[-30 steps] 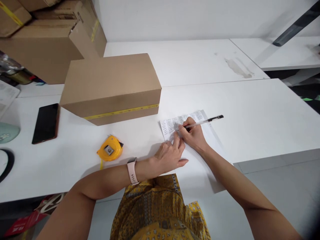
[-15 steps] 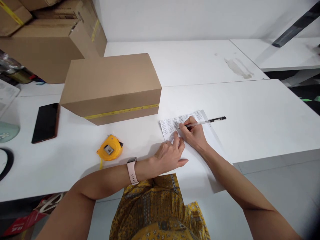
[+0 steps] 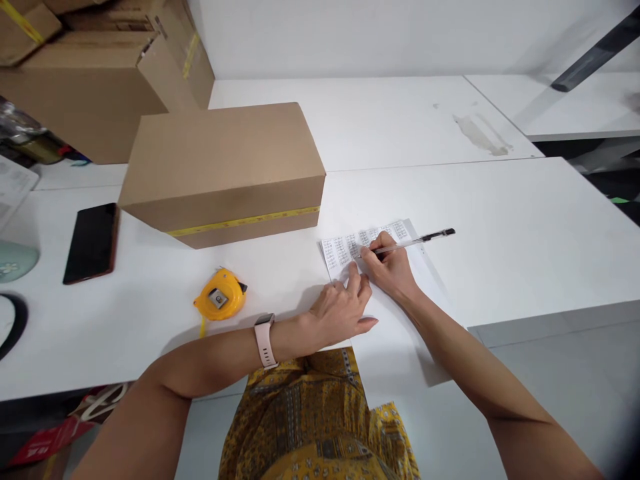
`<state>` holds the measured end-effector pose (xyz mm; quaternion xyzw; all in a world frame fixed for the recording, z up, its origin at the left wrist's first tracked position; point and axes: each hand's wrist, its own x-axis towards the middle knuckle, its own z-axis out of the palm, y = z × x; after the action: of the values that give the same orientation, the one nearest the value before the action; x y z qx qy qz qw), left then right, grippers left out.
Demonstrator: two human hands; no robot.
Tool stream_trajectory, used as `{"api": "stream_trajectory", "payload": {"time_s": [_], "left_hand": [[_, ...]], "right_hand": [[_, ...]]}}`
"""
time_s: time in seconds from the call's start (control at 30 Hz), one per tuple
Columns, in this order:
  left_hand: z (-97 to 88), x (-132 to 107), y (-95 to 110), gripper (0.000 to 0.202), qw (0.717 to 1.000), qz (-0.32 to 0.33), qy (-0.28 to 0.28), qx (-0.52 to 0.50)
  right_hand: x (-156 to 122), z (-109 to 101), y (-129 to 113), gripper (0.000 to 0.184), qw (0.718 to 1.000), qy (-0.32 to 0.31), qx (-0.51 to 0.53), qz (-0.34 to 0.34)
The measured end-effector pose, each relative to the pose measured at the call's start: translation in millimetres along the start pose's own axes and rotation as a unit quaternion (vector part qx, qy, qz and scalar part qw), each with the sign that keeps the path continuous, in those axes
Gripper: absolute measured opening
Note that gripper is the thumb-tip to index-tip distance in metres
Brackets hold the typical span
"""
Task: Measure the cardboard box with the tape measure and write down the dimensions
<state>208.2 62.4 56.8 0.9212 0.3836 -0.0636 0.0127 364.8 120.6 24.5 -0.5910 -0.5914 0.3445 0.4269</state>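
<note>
In my right hand (image 3: 391, 267) is a slim pen (image 3: 417, 241) with a clear barrel and a black end, its tip down on a white sheet of paper (image 3: 400, 347). Columns of small handwriting run across the upper part of the sheet; the words are too small to read. My left hand (image 3: 343, 307) lies on the paper's left side, fingers apart, fingertips just below the writing and close to the right hand. The sheet's lower end hangs past the table edge. Part of the writing is hidden behind my right hand.
A closed cardboard box (image 3: 225, 163) with yellow tape stands beyond the paper to the left. Nearer me is a yellow tape measure (image 3: 221, 295). A black phone (image 3: 91, 242) lies farther left, beside a pale green object (image 3: 16, 260). More cartons (image 3: 95, 93) are stacked at the back left.
The view has shifted very slightly. My right hand and the pen still sit at the same column of writing, and my left hand remains on the sheet.
</note>
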Motion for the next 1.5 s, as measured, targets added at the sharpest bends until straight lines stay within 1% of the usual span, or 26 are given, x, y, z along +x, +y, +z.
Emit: {"api": "stream_trajectory", "payload": {"time_s": [0.2,0.4,0.53,0.7,0.9,1.13,1.3,1.5], "left_hand": [[-0.1,1.2,-0.6,0.077,1.000,0.002,-0.012,-0.006],[-2.1,1.2,-0.9,0.075,1.000,0.007,-0.021,-0.003],[-3.6,0.3,-1.3,0.074,1.000,0.004,-0.019,-0.008],[-1.1,1.1,-1.4,0.074,1.000,-0.001,-0.020,-0.022],[2.2,1.0,-1.0,0.075,1.000,0.003,-0.013,-0.015],[5.6,0.8,-1.1,0.075,1.000,0.004,0.004,-0.005],[5.1,0.9,-0.9,0.075,1.000,0.004,0.005,-0.010],[6.1,0.9,-1.0,0.075,1.000,0.006,-0.001,-0.005]], "right_hand": [[0.4,0.7,1.4,0.024,1.000,-0.005,0.007,0.006],[0.9,0.5,-0.8,0.023,1.000,0.013,0.006,0.012],[0.9,0.4,-0.9,0.024,1.000,0.011,0.000,0.012],[1.3,0.4,0.8,0.023,1.000,0.012,0.003,0.011],[1.9,-0.4,0.3,0.022,1.000,0.006,-0.002,0.009],[3.1,-0.8,1.5,0.022,1.000,0.012,-0.005,0.007],[3.7,-0.8,2.0,0.022,1.000,0.008,-0.009,0.002],[4.0,-2.2,1.0,0.023,1.000,0.020,-0.007,0.008]]}}
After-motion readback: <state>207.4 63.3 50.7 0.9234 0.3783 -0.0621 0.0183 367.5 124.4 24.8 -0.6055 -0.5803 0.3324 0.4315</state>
